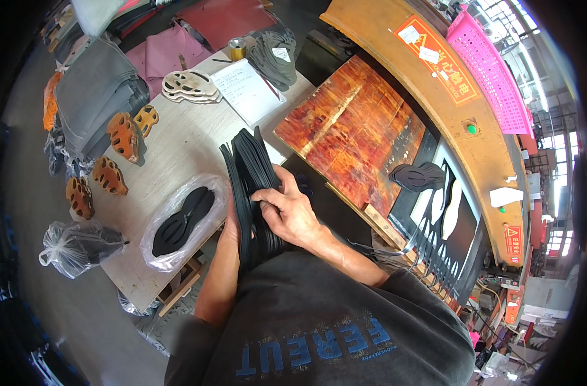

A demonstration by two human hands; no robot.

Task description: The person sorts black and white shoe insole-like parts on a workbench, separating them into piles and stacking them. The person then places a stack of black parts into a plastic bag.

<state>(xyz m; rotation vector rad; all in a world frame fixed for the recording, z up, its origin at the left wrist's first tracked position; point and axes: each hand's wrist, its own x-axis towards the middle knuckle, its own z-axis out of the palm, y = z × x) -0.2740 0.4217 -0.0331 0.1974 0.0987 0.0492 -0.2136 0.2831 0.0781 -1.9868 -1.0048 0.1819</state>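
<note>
In front of my body I hold a thick stack of thin black cut pieces [253,170] upright, edges toward me. My left hand [231,225] is closed around its left side, with the fingers mostly hidden behind it. My right hand [285,209] grips the right side, its thumb and a bent finger pressed at a gap that splits the stack in two. Just left of the stack, a clear plastic bag [153,248] lies open on the table with black sole-shaped cutouts [184,220] inside.
On the pale table [177,138] lie orange cutting dies [123,136], pale cutouts [189,87], a written sheet [247,90] and grey cutouts [272,61]. A tied bag [81,248] sits at the left edge. To the right stand a stained cutting board [354,128], an orange machine beam [428,58] and black cutouts [417,175].
</note>
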